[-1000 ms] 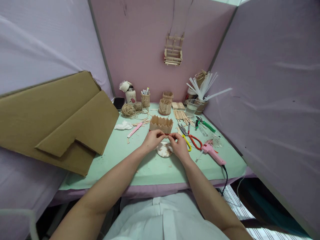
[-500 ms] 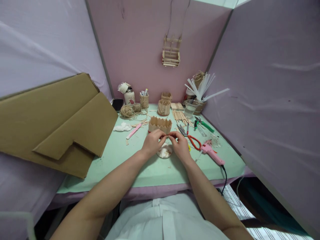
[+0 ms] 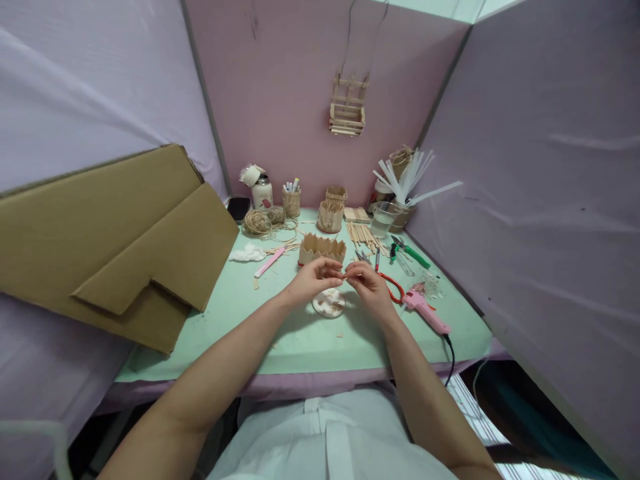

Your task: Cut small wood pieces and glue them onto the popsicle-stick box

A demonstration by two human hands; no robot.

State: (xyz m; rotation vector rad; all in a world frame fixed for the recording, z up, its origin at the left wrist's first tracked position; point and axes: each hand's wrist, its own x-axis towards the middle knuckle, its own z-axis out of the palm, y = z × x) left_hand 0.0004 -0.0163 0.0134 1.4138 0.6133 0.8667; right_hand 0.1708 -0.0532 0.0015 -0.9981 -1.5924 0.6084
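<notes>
My left hand (image 3: pixel 316 279) is over the middle of the table, its fingers stretched toward the right and the thumb apart below them. Facing it, my right hand (image 3: pixel 371 288) has thumb and fingertips pinched together. Whatever lies in that pinch is too small to make out. Just behind both hands stands a wooden stick box (image 3: pixel 322 248) with a zigzag top edge, partly hidden by the left fingers. Below the fingertips lies a round white dish (image 3: pixel 329 312) holding white, crumpled material. Red-handled scissors (image 3: pixel 392 288) lie beside the right hand.
A pink glue gun (image 3: pixel 425 312) with a cord lies at the right. Green-handled cutters (image 3: pixel 416 256), loose wooden sticks (image 3: pixel 364 235) and a cup of water (image 3: pixel 383 220) are behind it. A pink utility knife (image 3: pixel 270 263), twine (image 3: pixel 257 223) and cardboard (image 3: pixel 125 247) occupy the left.
The left fingers have opened from a pinch, and the two hands have drawn slightly apart. My right hand has shifted a little to the right. The view has tilted slightly.
</notes>
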